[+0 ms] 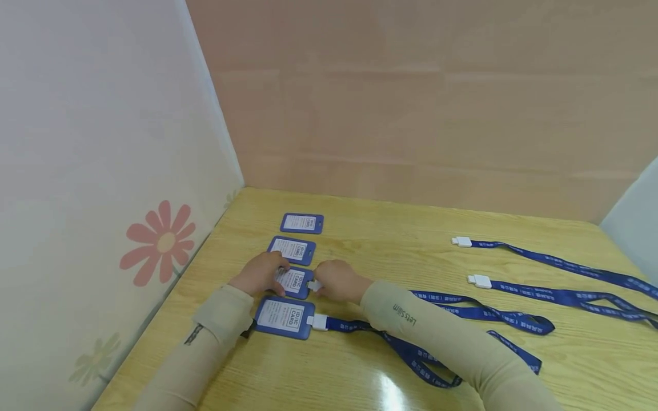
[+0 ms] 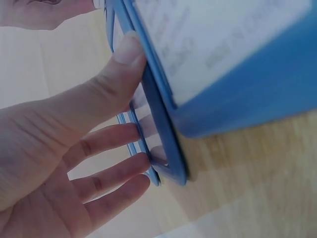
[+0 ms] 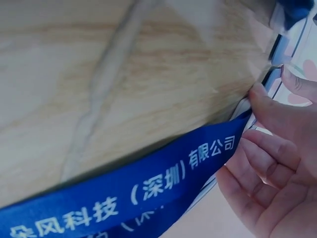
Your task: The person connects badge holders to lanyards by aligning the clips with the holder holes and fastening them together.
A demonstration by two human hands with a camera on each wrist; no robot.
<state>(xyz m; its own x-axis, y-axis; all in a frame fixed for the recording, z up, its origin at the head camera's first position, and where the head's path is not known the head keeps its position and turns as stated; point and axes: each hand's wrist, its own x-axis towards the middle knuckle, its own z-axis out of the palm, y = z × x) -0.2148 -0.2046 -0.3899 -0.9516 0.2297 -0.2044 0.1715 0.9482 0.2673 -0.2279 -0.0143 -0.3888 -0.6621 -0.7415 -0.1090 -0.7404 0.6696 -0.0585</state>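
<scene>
In the head view my left hand [image 1: 262, 273] grips the left end of a blue ID card holder [image 1: 293, 282], third from the back in a column. The left wrist view shows the thumb [image 2: 130, 52] along its blue edge and the fingers on the other side. My right hand [image 1: 339, 279] pinches the white clip [image 1: 313, 285] of a blue lanyard at the holder's slotted end. White-lettered strap [image 3: 163, 181] runs away from those fingers in the right wrist view. How far the clip is through the slot is hidden by the fingers.
Nearer me lies a card holder [image 1: 284, 317] with a lanyard clip [image 1: 319, 322] attached. Two holders without lanyards, one rear [image 1: 302, 223] and one middle [image 1: 292, 250], lie behind. Two loose lanyards, back [image 1: 565, 264] and front [image 1: 545, 294], stretch across the right side. A wall [image 1: 103, 171] borders the left.
</scene>
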